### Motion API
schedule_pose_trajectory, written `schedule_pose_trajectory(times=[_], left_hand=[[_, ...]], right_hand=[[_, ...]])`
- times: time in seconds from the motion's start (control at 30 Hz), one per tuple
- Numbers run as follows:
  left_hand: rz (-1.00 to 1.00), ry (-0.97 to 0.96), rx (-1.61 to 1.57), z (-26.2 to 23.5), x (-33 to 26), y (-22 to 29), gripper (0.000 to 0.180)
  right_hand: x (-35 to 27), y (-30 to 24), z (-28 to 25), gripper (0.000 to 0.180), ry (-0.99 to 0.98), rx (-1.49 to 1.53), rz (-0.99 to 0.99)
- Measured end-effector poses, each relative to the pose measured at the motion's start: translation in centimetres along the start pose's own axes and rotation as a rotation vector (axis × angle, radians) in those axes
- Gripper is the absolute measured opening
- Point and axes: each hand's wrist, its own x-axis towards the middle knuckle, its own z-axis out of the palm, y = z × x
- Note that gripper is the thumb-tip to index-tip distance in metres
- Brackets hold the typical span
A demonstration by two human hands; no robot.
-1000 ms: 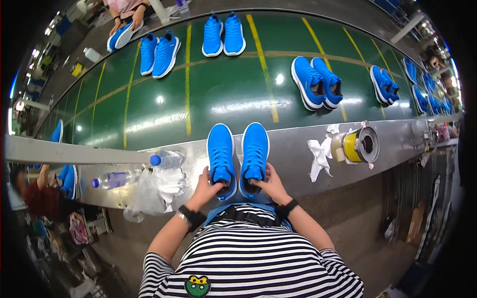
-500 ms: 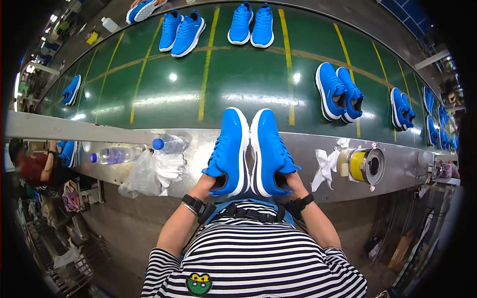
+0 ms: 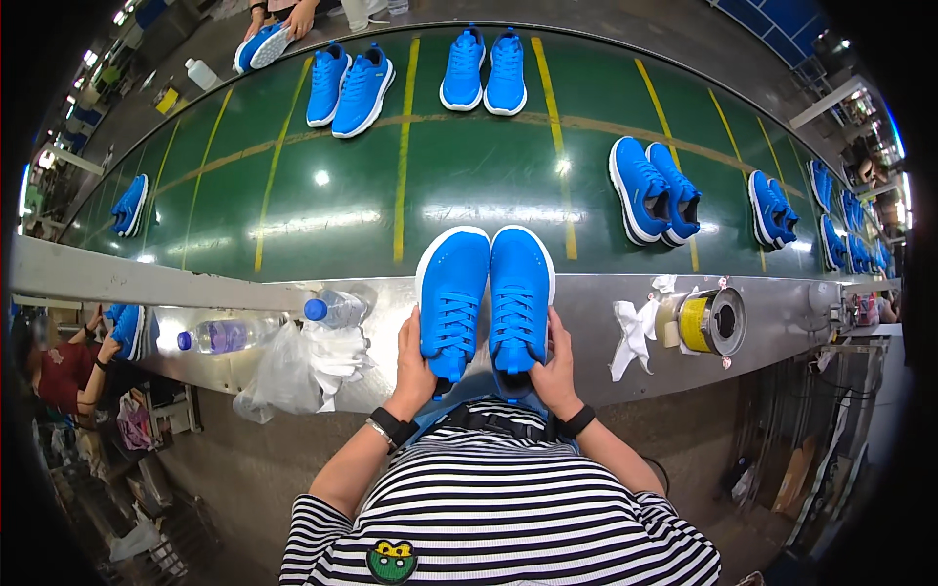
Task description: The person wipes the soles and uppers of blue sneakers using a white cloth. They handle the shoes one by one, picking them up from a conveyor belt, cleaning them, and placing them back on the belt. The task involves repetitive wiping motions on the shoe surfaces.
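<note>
Two blue sneakers with white soles are held up side by side in front of my body, toes pointing away and laces facing up. Around the outer heel side of the left sneaker (image 3: 455,298) my left hand (image 3: 414,361) is closed. My right hand (image 3: 557,369) grips the right sneaker (image 3: 520,293) at its heel, thumb near the collar opening. The inner edges of the two shoes nearly touch at the toes. Below them lies the metal ledge of the bench (image 3: 586,376).
Beyond the ledge runs a green conveyor belt (image 3: 337,220) with yellow lines, carrying several pairs of blue sneakers (image 3: 484,73). Plastic bottles (image 3: 220,336), a plastic bag (image 3: 278,366) and white wipes (image 3: 337,342) lie left. At right stands a round tin (image 3: 711,322). Co-workers' hands (image 3: 296,18) hold shoes far left.
The two sneakers have turned from soles facing each other to tops facing up, and come closer together. My hands have shifted from the shoe openings to the outer sides.
</note>
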Motion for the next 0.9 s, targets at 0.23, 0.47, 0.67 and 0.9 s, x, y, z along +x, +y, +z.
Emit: schedule_pose_trajectory(times=[0.23,0.47,0.67,0.9], left_hand=[[0.132,0.028,-0.015,-2.2,2.2,1.3,0.069],[0.022,-0.096,-0.522,-1.5,3.7,-0.1,0.074],[-0.028,-0.134,-0.567,-0.9,2.4,-1.0,0.073],[0.102,-0.055,-0.276,-2.2,2.0,-2.1,0.073]], right_hand=[[1.2,-2.3,-0.5,0.072,0.080,-0.125,-0.242],[2.9,-2.5,-0.2,0.071,0.100,-0.022,-0.266],[2.3,-1.6,-0.1,0.069,0.073,-0.014,-0.218],[1.6,-1.4,-0.3,0.067,0.071,-0.121,-0.254]])
